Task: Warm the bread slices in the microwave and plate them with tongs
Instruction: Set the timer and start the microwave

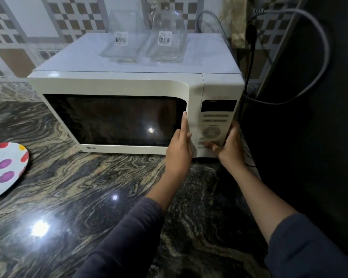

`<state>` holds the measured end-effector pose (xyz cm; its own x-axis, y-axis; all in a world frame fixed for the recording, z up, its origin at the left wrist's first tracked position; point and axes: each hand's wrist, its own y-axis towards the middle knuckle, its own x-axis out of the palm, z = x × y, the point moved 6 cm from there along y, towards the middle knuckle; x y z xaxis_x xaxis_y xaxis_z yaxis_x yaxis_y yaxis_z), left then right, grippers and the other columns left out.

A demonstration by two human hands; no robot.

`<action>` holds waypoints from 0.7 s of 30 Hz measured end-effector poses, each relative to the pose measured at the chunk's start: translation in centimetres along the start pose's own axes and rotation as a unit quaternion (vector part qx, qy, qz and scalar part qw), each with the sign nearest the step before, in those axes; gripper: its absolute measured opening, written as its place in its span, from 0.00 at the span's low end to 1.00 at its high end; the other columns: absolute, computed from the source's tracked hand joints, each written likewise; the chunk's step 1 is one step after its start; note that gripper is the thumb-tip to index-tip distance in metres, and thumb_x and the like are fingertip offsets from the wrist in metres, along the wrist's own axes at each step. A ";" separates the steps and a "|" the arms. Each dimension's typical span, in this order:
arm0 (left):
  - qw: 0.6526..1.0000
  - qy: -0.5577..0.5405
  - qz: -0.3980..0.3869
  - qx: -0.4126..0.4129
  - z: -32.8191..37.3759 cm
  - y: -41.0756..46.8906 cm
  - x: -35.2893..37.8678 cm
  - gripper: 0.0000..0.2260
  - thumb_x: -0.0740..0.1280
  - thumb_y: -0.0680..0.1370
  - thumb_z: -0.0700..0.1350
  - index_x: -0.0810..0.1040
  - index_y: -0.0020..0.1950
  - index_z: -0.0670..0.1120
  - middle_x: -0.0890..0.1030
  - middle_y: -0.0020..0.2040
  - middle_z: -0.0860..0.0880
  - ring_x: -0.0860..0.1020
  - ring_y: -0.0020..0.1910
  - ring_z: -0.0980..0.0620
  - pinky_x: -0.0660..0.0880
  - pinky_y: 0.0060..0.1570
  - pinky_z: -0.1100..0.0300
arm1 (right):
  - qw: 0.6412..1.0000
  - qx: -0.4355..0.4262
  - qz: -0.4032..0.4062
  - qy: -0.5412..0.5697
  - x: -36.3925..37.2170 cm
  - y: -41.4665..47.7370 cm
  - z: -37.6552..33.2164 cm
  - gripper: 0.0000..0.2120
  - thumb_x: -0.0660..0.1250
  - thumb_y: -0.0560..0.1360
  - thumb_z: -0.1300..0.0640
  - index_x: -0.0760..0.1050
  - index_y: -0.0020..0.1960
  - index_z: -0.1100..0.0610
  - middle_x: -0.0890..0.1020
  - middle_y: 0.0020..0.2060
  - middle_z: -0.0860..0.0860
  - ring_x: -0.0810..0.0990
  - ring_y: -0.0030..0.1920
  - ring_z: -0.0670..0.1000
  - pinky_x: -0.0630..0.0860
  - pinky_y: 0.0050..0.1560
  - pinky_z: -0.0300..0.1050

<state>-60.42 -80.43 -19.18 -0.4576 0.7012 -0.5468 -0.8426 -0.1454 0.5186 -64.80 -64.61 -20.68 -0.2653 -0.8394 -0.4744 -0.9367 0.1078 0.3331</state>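
White-cased, the microwave (117,85) sits at the surface's (88,197) back edge, door closed. The left hand (179,151) lays straight, pressed-together fingers (184,125) on the door's right edge. The right hand (232,149) grips the control-panel side, thumb on a low button. A dotted plate (6,173) lies at the left edge.

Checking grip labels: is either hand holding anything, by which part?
The right hand grips the white boxy microwave by its front right corner; left hand presses flat on its door.
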 end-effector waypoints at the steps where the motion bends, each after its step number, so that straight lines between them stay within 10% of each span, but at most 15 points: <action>1: 1.000 0.008 0.000 0.008 0.1 0.0 0.0 0.30 0.56 0.80 0.39 0.42 0.75 0.54 0.75 0.49 0.44 0.75 0.41 0.47 0.70 0.32 0.55 | 1.000 -0.006 0.000 -0.012 0.0 0.0 0.0 0.44 0.78 0.64 0.60 0.56 0.72 0.56 0.71 0.64 0.53 0.69 0.57 0.44 0.71 0.53 0.42; 6: 1.000 0.026 -0.008 0.006 0.3 0.1 0.0 0.29 0.57 0.80 0.40 0.46 0.77 0.51 0.75 0.51 0.43 0.76 0.43 0.45 0.73 0.34 0.52 | 0.999 -0.023 0.002 -0.026 0.1 -0.2 -0.1 0.42 0.76 0.64 0.62 0.56 0.71 0.59 0.70 0.64 0.57 0.72 0.62 0.57 0.74 0.58 0.55; 21: 0.997 -0.053 -0.048 -0.035 0.7 -0.1 -0.6 0.32 0.56 0.80 0.37 0.42 0.74 0.59 0.74 0.58 0.45 0.75 0.57 0.50 0.76 0.54 0.50 | 0.996 0.057 -0.010 0.065 -1.1 0.2 -1.7 0.28 0.71 0.72 0.60 0.62 0.67 0.61 0.73 0.62 0.59 0.74 0.62 0.57 0.70 0.53 0.44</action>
<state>-59.85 -80.36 -18.43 -0.3444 0.7831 -0.5179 -0.9006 -0.1198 0.4178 -64.29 -64.51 -18.73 -0.2209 -0.9029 -0.3687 -0.9636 0.1437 0.2255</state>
